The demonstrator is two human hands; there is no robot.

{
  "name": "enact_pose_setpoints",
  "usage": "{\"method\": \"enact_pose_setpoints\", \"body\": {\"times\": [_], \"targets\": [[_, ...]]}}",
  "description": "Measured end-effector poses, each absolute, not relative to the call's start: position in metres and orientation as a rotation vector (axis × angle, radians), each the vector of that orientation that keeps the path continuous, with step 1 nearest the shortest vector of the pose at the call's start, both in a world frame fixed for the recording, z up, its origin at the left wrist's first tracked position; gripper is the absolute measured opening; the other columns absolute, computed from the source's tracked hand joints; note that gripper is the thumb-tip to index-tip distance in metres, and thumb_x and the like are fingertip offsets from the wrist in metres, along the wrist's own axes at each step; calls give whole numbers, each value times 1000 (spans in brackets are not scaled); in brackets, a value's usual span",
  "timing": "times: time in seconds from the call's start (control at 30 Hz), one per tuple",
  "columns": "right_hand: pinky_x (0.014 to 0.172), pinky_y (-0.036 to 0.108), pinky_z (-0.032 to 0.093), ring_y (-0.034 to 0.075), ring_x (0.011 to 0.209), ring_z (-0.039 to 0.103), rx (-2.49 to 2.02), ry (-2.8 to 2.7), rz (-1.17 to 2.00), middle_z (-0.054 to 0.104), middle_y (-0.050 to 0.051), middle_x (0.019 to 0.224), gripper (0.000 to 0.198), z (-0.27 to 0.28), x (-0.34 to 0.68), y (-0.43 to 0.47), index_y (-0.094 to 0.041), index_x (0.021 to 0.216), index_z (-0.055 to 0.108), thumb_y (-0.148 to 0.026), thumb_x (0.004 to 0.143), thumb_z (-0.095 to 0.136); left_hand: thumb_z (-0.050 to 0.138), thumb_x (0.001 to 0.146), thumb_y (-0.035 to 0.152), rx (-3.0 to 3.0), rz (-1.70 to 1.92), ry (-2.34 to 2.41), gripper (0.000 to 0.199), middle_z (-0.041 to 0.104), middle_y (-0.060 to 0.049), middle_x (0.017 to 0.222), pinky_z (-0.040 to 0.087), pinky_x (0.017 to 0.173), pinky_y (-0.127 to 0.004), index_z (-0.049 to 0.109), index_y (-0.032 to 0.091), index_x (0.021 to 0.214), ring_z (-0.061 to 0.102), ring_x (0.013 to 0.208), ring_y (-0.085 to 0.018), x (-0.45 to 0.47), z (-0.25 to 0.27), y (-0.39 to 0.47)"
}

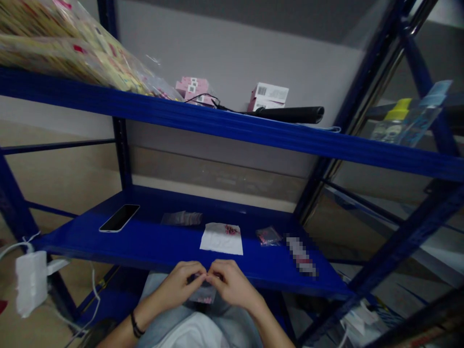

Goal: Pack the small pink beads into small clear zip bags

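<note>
Leftmost, beside a blue post: a white power block (31,284) with a white cord. Farther back, piled on the upper shelf (224,123): a large clear bag (72,50) of slender yellowish pieces, blocking part of the wall (224,53). On the lower shelf (148,244), at left: a phone (119,218), flat, dark screen up. Next, clear bags (182,218), overlapping. Higher, pink boxes (195,89), partly covered by a black cord. At the near edge: the left hand (186,281), pinched closed on the top of a small clear bag (204,296), with pink pieces at its bottom, over the lap. Beyond: white paper (219,241) bearing dark pink pieces (231,230). Just right of the left hand: the right hand (232,284), also pinching the bag's top and partly hiding it. Upper shelf again: white boxes (270,93), a black tube (295,114) in front. Below, a second small bag (268,236) of pink pieces, then a blurred-out item (300,256). Rightmost, two bottles, yellow-capped (391,123) and blue-capped (426,121).
</note>
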State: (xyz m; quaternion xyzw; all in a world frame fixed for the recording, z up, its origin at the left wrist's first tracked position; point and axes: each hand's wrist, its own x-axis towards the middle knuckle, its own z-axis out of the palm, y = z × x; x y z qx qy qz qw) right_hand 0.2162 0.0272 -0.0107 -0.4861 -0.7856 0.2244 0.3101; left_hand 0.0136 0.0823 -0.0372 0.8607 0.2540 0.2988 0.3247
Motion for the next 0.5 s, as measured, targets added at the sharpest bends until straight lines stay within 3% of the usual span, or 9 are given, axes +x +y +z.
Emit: {"method": "enact_pose_setpoints", "body": {"times": [0.2, 0.3, 0.4, 0.5], "targets": [[54, 21, 24, 7, 57, 39, -1321, -2073, 693, 45, -7, 59, 29, 8, 227, 35, -16, 65, 52, -28, 89, 62, 62, 91, 37, 2308, 770, 599, 35, 60, 2, 60, 34, 60, -23, 63, 16, 63, 55, 61, -12, 22, -22, 104], [55, 21, 26, 9, 59, 40, -1339, -2008, 654, 45, -5, 60, 35, 18, 251, 49, -16, 66, 51, -37, 93, 57, 60, 91, 36, 2251, 735, 617, 30, 65, 2, 62, 38, 60, -22, 69, 18, 69, 59, 61, -13, 21, -6, 143], [55, 22, 29, 11, 59, 42, -1435, -1722, 589, 47, -3, 62, 41, 21, 304, 66, -18, 67, 51, -50, 92, 52, 49, 93, 32, 2218, 965, 943, 30, 73, -3, 78, 46, 70, -26, 73, 18, 84, 67, 76, -19, -3, 1, 204], [49, 23, 31, 13, 52, 46, -1560, -1404, 614, 52, -1, 60, 42, 15, 377, 81, -19, 79, 61, -60, 85, 52, 60, 82, 31, 2301, 1028, 1198, 33, 70, -9, 116, 42, 99, -36, 72, 18, 110, 61, 111, -28, -39, -10, 264]]}}
